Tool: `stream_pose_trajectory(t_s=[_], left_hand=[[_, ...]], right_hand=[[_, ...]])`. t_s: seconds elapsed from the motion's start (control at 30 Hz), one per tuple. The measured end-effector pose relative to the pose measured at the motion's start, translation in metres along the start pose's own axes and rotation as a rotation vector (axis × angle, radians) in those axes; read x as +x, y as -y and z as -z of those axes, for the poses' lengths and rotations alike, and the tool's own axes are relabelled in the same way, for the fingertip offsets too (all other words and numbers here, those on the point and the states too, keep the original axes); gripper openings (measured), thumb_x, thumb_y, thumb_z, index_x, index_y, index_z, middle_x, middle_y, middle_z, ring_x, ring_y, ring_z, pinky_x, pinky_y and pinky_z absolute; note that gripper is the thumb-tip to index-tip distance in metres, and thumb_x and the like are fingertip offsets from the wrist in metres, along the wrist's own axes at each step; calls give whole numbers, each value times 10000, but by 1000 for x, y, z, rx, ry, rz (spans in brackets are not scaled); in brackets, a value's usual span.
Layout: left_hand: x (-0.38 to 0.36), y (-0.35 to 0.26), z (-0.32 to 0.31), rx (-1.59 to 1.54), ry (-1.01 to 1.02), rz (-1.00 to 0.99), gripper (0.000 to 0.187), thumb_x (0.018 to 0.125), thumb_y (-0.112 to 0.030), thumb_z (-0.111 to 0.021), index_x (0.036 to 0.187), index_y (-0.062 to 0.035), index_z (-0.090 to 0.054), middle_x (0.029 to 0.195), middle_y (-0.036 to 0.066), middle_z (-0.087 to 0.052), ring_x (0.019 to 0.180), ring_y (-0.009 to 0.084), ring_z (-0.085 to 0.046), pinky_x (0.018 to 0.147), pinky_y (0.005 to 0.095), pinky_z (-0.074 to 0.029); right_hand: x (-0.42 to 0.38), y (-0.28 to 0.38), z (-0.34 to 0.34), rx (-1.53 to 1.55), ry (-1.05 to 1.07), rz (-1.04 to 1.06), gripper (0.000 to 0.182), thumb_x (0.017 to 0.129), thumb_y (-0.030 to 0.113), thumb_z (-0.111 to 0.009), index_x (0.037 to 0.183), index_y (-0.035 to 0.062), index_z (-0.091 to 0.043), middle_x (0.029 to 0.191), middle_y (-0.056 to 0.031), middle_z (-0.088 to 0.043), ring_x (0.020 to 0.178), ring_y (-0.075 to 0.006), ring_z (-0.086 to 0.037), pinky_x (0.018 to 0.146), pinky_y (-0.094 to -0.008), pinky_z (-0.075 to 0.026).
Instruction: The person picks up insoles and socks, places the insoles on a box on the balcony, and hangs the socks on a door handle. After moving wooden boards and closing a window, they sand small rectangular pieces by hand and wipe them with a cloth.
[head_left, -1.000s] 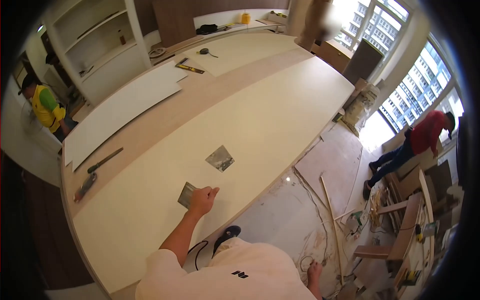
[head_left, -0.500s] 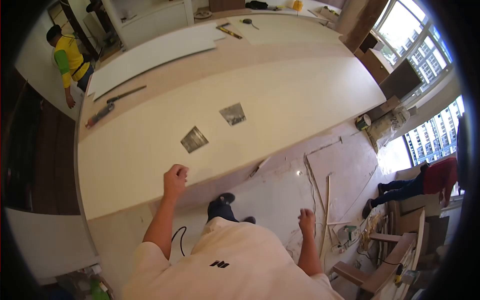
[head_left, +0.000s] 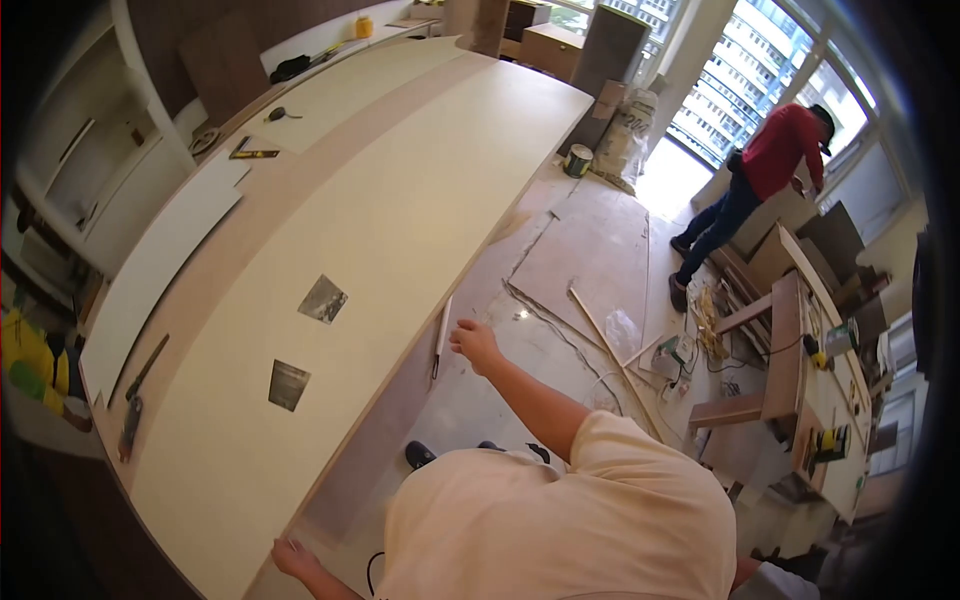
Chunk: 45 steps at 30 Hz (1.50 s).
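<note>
A large cream-coloured board (head_left: 400, 180) with a long straight edge lies in front of me. My left hand (head_left: 292, 557) is at the board's near corner edge, its bent fingers lying on the edge. My right hand (head_left: 475, 343) hangs over the floor just right of the long edge, its fingers loosely bent and apart, with nothing in them. Two flat, dark, four-sided scraper plates lie on the board: a smudged one (head_left: 323, 299) and a streaked one (head_left: 288, 385) nearer me.
Left on the work surface are a white panel (head_left: 170, 265), a handsaw (head_left: 147, 370), a square (head_left: 255, 153) and a tape measure (head_left: 277, 114). A person in red (head_left: 780, 150) stands by the window. Wood strips (head_left: 615, 345), cables and a wooden frame (head_left: 780, 350) lie at right.
My view has swung right, so the board now runs diagonally. My left hand has come down to the board's edge. My right hand has reached forward, close to the long edge.
</note>
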<state>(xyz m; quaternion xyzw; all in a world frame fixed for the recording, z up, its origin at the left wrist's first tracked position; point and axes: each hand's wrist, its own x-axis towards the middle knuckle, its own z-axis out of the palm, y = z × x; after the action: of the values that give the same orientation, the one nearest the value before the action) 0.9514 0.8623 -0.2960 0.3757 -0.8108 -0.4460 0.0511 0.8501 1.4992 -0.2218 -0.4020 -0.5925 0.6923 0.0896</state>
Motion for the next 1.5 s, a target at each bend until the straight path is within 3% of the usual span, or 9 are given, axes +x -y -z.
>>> stream_pose_trajectory(t_s=[0.47,0.53,0.7,0.77,0.93,1.03,1.13,1.27,1.5], left_hand=[[-74,-125,-35,-268,-136,202,578,902,-142,-573,1422,-8,-357,1369,241,-449,1190,340,-520,953,413,-460],[-80,-139,-41,33,-207,48,475,905,-128,-590,1334,20,-451,1332,210,-501,1223,332,-498,1024,381,-397],[-73,-173,-77,121,-155,-229,445,861,-141,-644,1275,-46,-512,1452,208,-387,1356,352,-349,1115,428,-306],[-71,-183,-92,121,-131,-336,446,852,-131,-649,1266,-42,-510,1454,212,-376,1354,369,-337,1115,446,-302],[-74,-187,-102,211,-73,-501,445,826,-108,-659,1239,-26,-515,1426,233,-392,1325,405,-353,1097,472,-316],[-72,-187,-103,233,-50,-504,451,814,-88,-665,1234,-18,-515,1409,233,-412,1318,405,-364,1096,473,-315],[-66,-179,-114,175,-45,-623,438,815,-63,-657,1228,-12,-521,1412,228,-414,1329,396,-362,1096,470,-315],[-51,-194,-149,129,188,-657,416,849,-21,-618,1251,1,-514,1455,208,-391,1314,367,-414,1028,459,-385],[-80,-276,-210,160,451,-990,367,930,-78,-540,1283,15,-508,1328,175,-521,1175,301,-541,898,417,-466]], right_hand=[[93,-49,-73,-542,9,174,604,832,205,-657,1340,-19,-420,1259,-288,-513,1123,-379,-531,1057,-462,-361],[23,34,-61,-286,67,33,479,832,193,-641,1264,39,-505,953,-84,-565,833,-176,-518,706,-344,-461],[55,20,-18,-73,174,44,150,816,97,-638,962,77,-609,909,7,-563,872,-120,-529,698,-305,-458],[59,15,8,-332,78,249,457,827,55,-617,1255,-72,-520,1057,-121,-649,915,-193,-622,728,-323,-525],[92,-86,165,-1468,43,791,300,890,286,-571,928,12,-687,949,-216,-663,922,-387,-605,850,-475,-467],[27,-75,207,-1472,-57,-173,296,896,199,-541,1133,53,-640,1142,-154,-640,1068,-305,-603,869,-418,-490],[6,-143,293,-2070,213,-74,303,904,249,-553,1079,26,-661,1073,-177,-664,1026,-327,-629,845,-423,-507],[-48,-156,292,-1103,-501,-84,185,771,90,-655,945,41,-696,930,-202,-682,864,-359,-658,714,-443,-516],[-95,-111,241,-870,-394,-31,243,885,279,-595,967,75,-699,968,-193,-679,938,-369,-633,834,-440,-498]])
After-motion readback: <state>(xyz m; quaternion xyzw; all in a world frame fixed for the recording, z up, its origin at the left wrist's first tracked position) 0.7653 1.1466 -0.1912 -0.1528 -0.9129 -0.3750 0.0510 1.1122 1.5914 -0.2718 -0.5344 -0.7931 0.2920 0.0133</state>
